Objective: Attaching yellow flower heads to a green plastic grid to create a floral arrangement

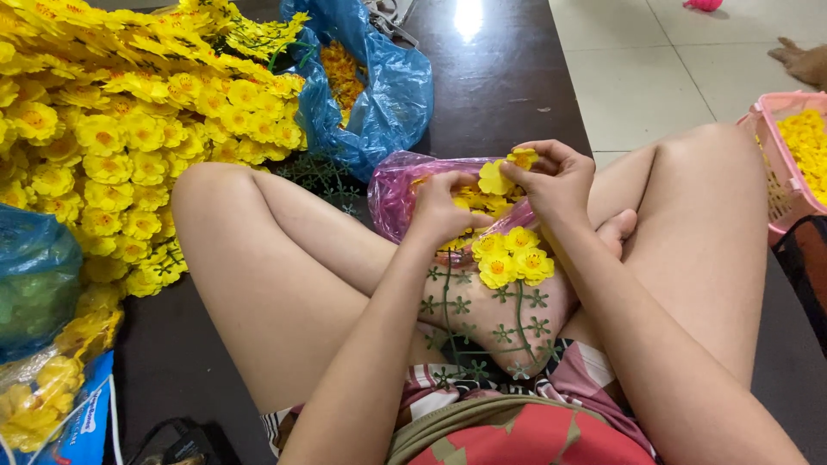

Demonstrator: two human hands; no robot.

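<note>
I sit cross-legged on a dark floor. My right hand (556, 176) pinches a small yellow artificial flower (522, 158) between fingertips. My left hand (441, 207) is closed around another yellow flower (493, 178) just above a pink plastic bag (392, 189) of yellow blossoms. A green plastic stem frame (482, 323) lies across my lap, with three yellow flowers (510, 255) fixed at its top end.
A large heap of finished yellow flower sprays (112, 129) fills the left. A blue plastic bag (379, 95) of blossoms stands behind it. A pink basket (788, 164) of yellow flowers sits at the right. Another blue bag (34, 275) and a clear bag (43, 396) are at lower left.
</note>
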